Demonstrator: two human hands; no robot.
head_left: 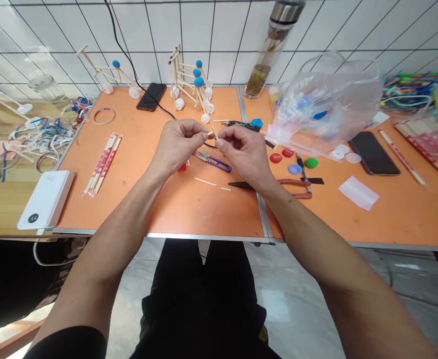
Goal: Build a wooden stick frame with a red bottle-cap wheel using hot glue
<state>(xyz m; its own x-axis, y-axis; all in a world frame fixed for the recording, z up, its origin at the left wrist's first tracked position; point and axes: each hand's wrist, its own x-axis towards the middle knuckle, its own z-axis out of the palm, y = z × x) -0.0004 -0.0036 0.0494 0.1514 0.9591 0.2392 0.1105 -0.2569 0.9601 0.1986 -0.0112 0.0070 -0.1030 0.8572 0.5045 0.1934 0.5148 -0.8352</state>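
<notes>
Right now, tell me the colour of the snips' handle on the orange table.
Purplish blue on the thread snips, clearest in the head view.

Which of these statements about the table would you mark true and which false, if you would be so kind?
1. The left hand and right hand are both pinching a small wooden stick. True.
2. The snips have blue handles. True.
3. The pliers lie to the left of the snips. False: they lie to the right.
4. The glass bottle is lying on its side. False: it stands upright by the tiled wall.
5. The wrapped chopsticks lie left of the hands. True.
</notes>
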